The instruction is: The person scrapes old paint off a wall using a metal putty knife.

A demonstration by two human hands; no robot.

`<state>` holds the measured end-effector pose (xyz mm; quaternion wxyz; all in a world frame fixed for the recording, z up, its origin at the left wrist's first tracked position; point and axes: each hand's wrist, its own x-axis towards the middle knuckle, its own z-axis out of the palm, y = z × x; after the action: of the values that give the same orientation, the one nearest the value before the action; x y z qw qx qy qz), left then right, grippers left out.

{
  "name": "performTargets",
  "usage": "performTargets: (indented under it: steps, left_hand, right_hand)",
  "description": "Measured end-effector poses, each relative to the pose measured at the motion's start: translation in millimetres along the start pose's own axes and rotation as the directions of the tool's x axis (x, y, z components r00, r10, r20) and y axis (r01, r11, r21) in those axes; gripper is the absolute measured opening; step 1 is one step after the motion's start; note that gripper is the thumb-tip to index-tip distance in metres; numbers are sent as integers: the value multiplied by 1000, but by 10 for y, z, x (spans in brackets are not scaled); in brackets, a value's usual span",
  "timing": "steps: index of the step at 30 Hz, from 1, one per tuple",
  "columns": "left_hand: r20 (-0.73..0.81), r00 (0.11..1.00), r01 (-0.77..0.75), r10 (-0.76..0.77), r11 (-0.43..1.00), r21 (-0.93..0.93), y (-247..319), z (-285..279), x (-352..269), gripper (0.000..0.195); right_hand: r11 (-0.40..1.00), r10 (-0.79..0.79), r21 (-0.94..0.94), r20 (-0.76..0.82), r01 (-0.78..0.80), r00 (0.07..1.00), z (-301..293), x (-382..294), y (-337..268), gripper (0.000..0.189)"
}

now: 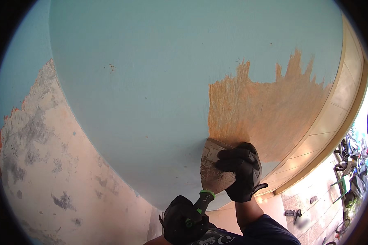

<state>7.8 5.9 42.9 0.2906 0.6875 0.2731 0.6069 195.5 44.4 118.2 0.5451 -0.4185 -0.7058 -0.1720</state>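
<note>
A scraper with a wide, stained metal blade [213, 165] and a black and green handle stands against the wall, its far edge at the border of a scraped patch. My left hand [184, 219], in a black glove, is closed around the handle. The fingers of my right hand [242, 168], also in a black glove, press on the blade from the right. Pale blue-green paint [141, 76] covers much of the wall. The scraped patch [273, 113] shows an orange-brown layer with ragged streaks at its upper edge.
On the left, an adjoining wall [64, 153] has bare, grey-stained plaster below blue paint. A beige tiled strip [322, 134] curves along the right. Beyond it lie a paved floor [312, 217], sandals [291, 212], a green stool [344, 186] and several parked motorcycles [354, 165].
</note>
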Motion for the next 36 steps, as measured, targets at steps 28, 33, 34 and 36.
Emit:
performTargets:
  steps: [28, 33, 34, 36]
  left_hand:
    - [2, 1000, -4, 4, 999, -40, -39, 17, -76, 37]
    - [-11, 998, -62, 62, 998, -8, -50, 29, -10, 35]
    - [-6, 998, -64, 64, 998, -9, -42, 31, -18, 35]
    - [-15, 1000, -19, 19, 1000, -12, -27, 41, -31, 35]
  right_hand:
    - [996, -87, 1, -117, 88, 989, 102, -92, 82, 15]
    - [999, -25, -22, -102, 23, 994, 70, -85, 49, 22]
    - [1000, -11, -12, -102, 10, 995, 63, -78, 40, 22]
    - [1000, 2, -15, -93, -3, 996, 42, -38, 6, 21]
